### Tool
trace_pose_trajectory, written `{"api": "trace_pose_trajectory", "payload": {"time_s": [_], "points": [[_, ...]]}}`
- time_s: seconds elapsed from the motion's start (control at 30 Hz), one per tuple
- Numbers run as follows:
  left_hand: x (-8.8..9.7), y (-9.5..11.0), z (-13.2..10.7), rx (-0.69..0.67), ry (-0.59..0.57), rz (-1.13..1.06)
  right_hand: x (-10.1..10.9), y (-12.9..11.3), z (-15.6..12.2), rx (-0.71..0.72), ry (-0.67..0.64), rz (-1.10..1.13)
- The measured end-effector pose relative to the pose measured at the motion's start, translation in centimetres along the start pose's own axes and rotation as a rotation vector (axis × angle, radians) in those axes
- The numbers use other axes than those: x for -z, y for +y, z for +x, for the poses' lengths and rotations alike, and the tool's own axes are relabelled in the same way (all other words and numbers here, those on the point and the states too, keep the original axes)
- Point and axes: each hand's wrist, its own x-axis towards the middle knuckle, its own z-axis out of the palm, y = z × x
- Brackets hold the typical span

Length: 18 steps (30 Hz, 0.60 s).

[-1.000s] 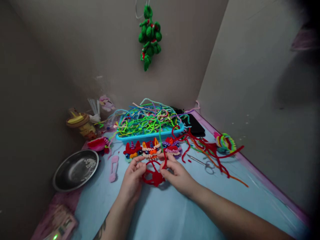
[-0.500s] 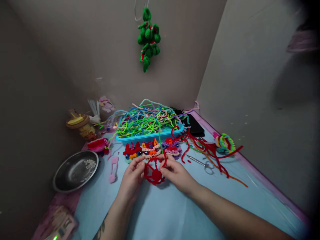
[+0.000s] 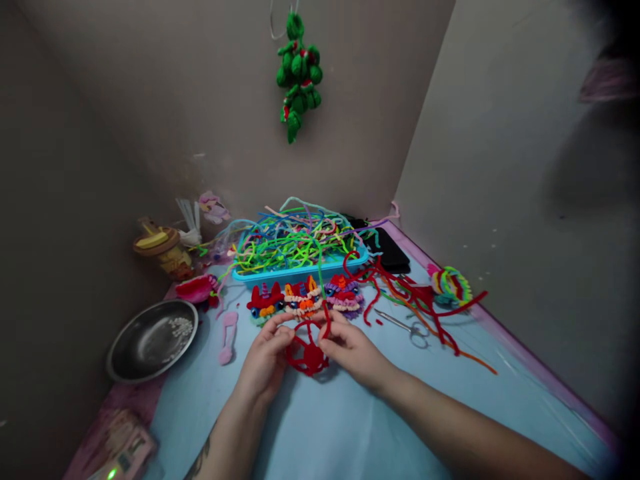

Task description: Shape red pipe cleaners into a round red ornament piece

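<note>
A round openwork piece of red pipe cleaner (image 3: 311, 359), with spokes running from a solid centre to a rim, is held up between both hands over the table. My left hand (image 3: 270, 350) pinches its left edge between thumb and fingers. On the opposite side, my right hand (image 3: 350, 347) is closed on the upper right rim, where a loose red end sticks up past the fingers. Just behind the hands sit three small pipe-cleaner faces: a red one (image 3: 265, 301), an orange and cream one (image 3: 303, 297) and a purple one (image 3: 343, 295).
A blue tray (image 3: 300, 273) heaped with coloured pipe cleaners stands at the back. Scissors (image 3: 403, 325) and loose red strands (image 3: 425, 300) lie right. A metal bowl (image 3: 145, 347) with white beads, a pink hair clip (image 3: 227, 339) and a pink device (image 3: 125, 447) are left.
The red piece has tilted and dropped slightly between my hands. Both hands keep their pinch in nearly the same place.
</note>
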Motion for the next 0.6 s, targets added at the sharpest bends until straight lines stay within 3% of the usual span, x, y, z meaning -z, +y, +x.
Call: {"api": "trace_pose_trajectory", "payload": {"time_s": [0.2,0.37,0.5,0.6], "points": [[-0.5,0.0,-0.1,0.007,0.024,0.061,0.1,0.3,0.1,-0.004,0.045,0.0],[-0.6,-0.5,0.2,-0.255,0.2,0.343,0.3,1.2,0.5,-0.008,0.297,-0.028],[-0.7,-0.8,-0.3,-0.367,0.178,0.517,0.4,2.2,0.8,0.015,0.4,-0.001],[-1.4,-0.9,-0.9,-0.403,0.165,0.573,0.4,2.4,0.8,0.013,0.394,0.02]]}}
